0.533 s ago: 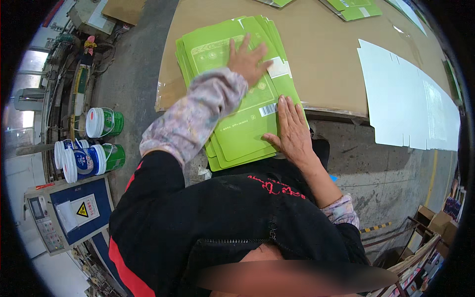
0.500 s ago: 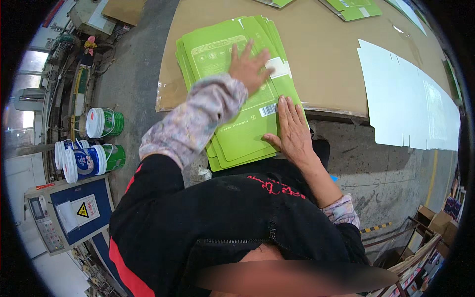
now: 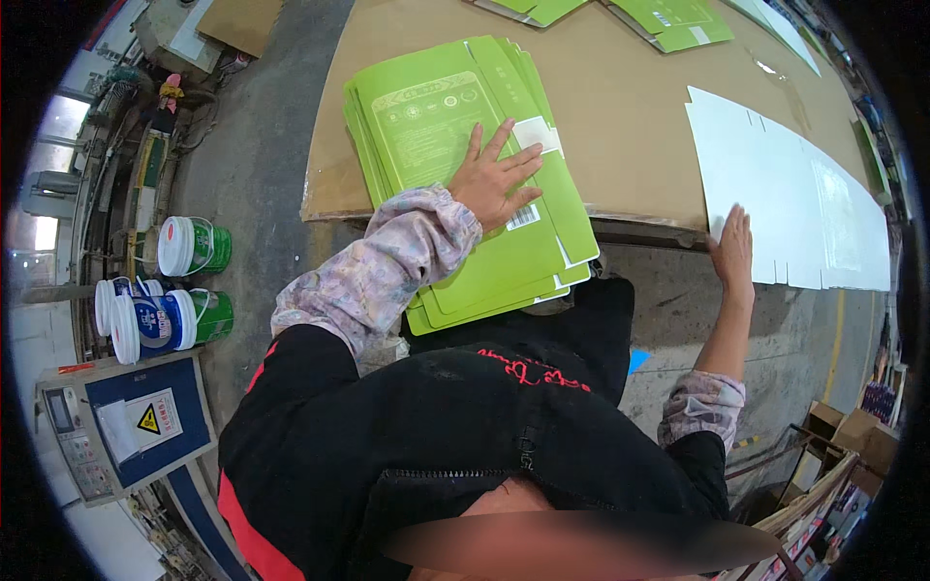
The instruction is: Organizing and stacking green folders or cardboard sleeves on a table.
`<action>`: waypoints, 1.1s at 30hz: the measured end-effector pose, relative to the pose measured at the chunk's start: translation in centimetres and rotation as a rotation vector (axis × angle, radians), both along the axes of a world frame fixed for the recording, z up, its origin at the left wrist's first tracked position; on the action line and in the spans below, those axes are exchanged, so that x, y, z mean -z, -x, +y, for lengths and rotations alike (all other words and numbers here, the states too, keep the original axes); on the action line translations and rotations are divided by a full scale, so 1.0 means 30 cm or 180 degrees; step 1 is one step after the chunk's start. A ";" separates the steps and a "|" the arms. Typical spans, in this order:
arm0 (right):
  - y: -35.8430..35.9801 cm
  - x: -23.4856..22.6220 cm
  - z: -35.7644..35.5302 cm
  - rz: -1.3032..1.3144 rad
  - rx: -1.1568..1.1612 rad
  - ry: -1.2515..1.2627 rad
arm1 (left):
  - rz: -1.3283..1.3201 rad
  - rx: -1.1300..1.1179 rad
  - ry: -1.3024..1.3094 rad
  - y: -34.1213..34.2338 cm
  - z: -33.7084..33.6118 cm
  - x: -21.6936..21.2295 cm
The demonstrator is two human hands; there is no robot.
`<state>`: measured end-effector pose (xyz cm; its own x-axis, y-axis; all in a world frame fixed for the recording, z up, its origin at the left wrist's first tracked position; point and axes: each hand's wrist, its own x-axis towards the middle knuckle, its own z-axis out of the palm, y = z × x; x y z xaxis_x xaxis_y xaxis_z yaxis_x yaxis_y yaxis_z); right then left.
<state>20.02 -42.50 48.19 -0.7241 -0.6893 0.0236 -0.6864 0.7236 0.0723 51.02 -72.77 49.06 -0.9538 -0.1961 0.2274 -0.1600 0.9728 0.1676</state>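
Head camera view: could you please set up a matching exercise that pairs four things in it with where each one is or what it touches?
Things:
1. left hand
2. right hand
3. white and green buckets
4. blue control panel

Places:
A. on the floor, left of the table
B. at the near edge of the white sheets
C. flat on the stack of green carton blanks
D. lower left, below the buckets

Pairs: 1-C, 2-B, 3-A, 4-D
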 end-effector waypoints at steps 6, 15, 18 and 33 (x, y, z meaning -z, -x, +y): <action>0.050 0.109 0.053 -0.0172 0.0188 -0.0218 | -0.0036 0.0054 -0.0135 0.026 -0.023 -0.048; -0.244 -0.155 -0.227 -0.1124 -0.0568 0.1425 | 0.0456 -0.1164 0.0574 0.123 -0.128 -0.009; -0.466 -0.189 -0.400 -0.1303 -0.1724 0.1827 | 0.0253 -0.1390 0.0541 0.126 -0.149 0.019; -0.645 -0.004 -0.526 -0.1048 -0.2051 0.1319 | -0.0119 -0.1665 0.0589 0.202 -0.248 0.017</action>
